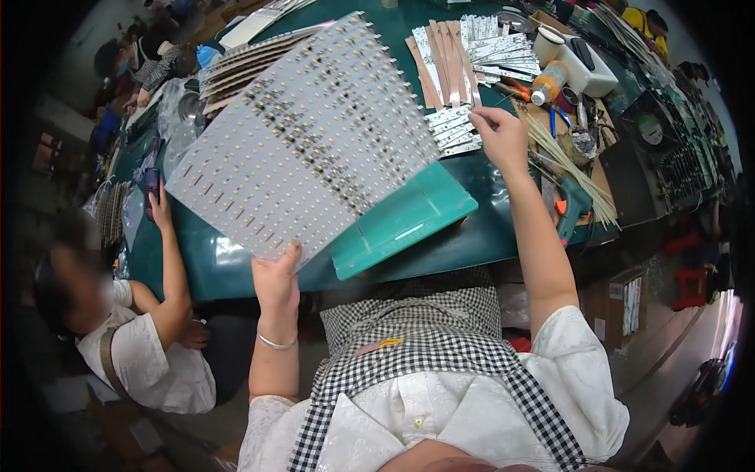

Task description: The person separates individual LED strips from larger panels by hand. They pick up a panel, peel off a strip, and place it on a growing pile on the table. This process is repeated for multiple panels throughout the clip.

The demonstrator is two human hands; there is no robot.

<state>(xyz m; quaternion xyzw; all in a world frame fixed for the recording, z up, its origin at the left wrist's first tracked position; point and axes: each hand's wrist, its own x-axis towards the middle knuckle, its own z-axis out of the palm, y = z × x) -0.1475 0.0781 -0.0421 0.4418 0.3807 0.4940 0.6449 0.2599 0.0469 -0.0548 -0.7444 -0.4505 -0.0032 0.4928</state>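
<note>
My left hand grips the near edge of a large white panel of LED strips and holds it up tilted over the green table. My right hand reaches forward, its fingers pinching a narrow white LED strip that lies with a few others on the table. Under the panel a raised green board rests near the table's front edge.
Stacked LED strips and brown paper strips lie further back. At the right are a white jug, an orange-capped bottle, thin sticks and tools. A seated person holds a phone at the left. More panels lie behind.
</note>
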